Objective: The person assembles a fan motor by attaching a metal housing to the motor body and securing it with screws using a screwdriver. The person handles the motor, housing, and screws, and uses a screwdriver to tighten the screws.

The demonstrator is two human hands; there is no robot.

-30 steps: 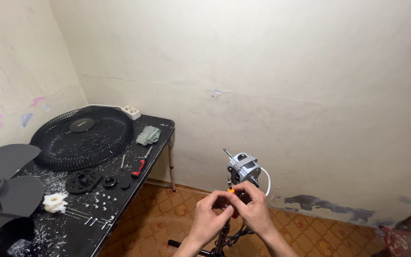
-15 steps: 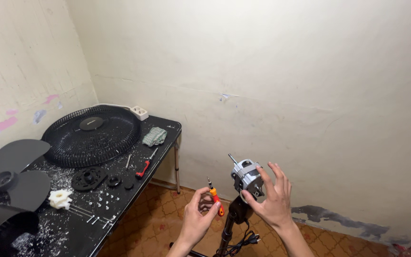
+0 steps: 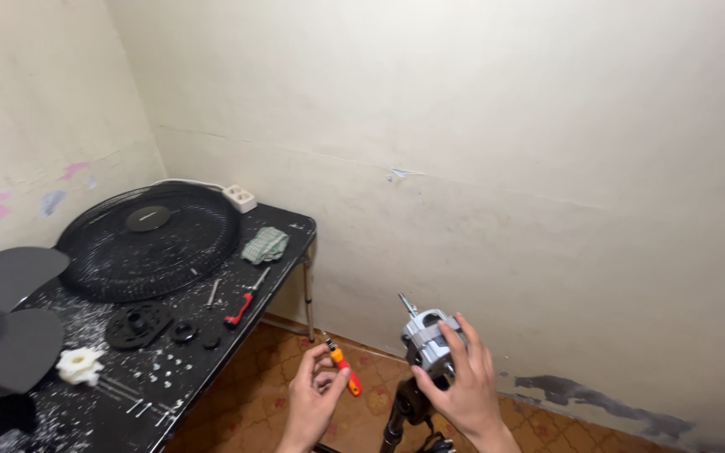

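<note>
Low at six o'clock, just right of the middle: a small grey fan motor (image 3: 430, 342), blocky and shiny, with a thin metal shaft sticking up toward eleven o'clock. Sitting on top of a dark stand (image 3: 402, 413) over the orange tiled floor (image 3: 237, 403). Right hand (image 3: 461, 382) wrapped around the motor from the right, fingers spread over its side, touching it. Left hand (image 3: 312, 401) just to the left, at about nine o'clock from the motor, pinching a little orange screwdriver (image 3: 342, 367) between thumb and fingers, tip pointing up and left, not touching the motor.

Over at nine o'clock, a black table (image 3: 237, 289) dusted with white bits. On it, from far to near: a white power strip (image 3: 240, 198) at the back edge, a big round black fan grille (image 3: 148, 242), a folded green cloth (image 3: 265, 245) beside it, a red-handled tool (image 3: 241, 307), some round black plastic parts (image 3: 138, 324), a small white plastic piece (image 3: 80, 366), and dark grey fan blades (image 3: 10, 323) at the left edge.

No boxes or printed signs. Only pale wall (image 3: 505, 143) marks: pink and bluish paint smudges at about ten o'clock, a small chipped spot near the middle, and a dark peeling patch low at four o'clock.
</note>
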